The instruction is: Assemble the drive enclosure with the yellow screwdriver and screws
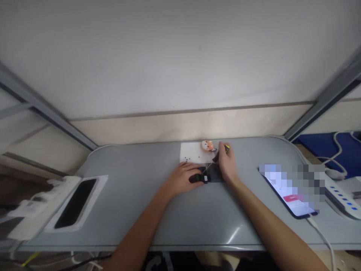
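Note:
My left hand [184, 178] presses on a small black device [201, 177], its fingers curled over it and holding it down against the table. My right hand [227, 163] is closed around a screwdriver [227, 148] with a black and yellow handle. Its thin shaft slants down to the left, and the tip reaches the black device; whether it sits in a screw is too small to tell. Below the right hand a dark flat piece [216, 174] lies beside the device. Behind the hands, a white sheet [193, 148] carries several tiny dark bits that look like screws.
An orange and white animal-faced trinket [207, 146] sits on the sheet. A lit phone [284, 192] with a cable lies right, beside a power strip [342, 199]. Left are a black phone-shaped object [76, 203] and a white strip with plugs [42, 210]. A wall [180, 128] stands behind.

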A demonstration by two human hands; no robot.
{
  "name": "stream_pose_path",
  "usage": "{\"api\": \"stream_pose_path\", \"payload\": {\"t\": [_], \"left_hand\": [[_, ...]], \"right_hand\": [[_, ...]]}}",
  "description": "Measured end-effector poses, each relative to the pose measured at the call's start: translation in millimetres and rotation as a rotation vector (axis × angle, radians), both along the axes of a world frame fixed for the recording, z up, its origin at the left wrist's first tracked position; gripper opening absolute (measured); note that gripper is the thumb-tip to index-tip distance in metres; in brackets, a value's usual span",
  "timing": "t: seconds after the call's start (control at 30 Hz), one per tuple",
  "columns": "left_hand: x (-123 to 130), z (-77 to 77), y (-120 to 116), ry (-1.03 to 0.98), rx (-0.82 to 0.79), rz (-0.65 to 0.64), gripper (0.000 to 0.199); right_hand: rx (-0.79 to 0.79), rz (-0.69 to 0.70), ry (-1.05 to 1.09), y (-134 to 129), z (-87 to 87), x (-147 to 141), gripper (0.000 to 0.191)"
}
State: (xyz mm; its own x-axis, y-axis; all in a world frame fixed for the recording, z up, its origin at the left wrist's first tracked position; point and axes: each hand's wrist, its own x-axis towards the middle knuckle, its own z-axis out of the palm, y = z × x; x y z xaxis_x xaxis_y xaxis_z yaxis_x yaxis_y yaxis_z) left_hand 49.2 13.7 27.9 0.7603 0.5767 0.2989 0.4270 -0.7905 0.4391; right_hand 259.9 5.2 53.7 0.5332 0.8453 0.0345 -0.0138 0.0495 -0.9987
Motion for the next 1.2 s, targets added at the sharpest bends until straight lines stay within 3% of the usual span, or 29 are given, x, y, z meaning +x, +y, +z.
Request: {"api": "stream_pose_path", "payload": {"t": [0.1,0.3,0.43,0.6,1.0,1.2], "left_hand": [[0,0.2,0,0.004,-0.003,0.005,0.025],[-4,5.8,-2,-0.025,0.047,0.035,0.027],[-16,11.8,6,-0.123,0.165,0.169,0.021],[-29,16.1,16,-0.096,0.227,0.341,0.036],[-24,11.0,13,-0.158,0.122,0.308,0.035],[-20,5.5,13,-0.177,0.069,0.285,0.024]], "right_hand": [[-0.117,0.065,0.011,8,-7.4,11,0.056],[-0.183,0.191,0.02,12,-6.6,34,0.058],[-0.085,0.097,0.083,11,-0.3,37,0.055],[0.045,0.061,0.103,12,-2.0,34,0.051],[0.053,0.044,0.017,22,-24.5,37,0.054],[0.046,0.137,0.012,16,-14.0,31,0.053]]}}
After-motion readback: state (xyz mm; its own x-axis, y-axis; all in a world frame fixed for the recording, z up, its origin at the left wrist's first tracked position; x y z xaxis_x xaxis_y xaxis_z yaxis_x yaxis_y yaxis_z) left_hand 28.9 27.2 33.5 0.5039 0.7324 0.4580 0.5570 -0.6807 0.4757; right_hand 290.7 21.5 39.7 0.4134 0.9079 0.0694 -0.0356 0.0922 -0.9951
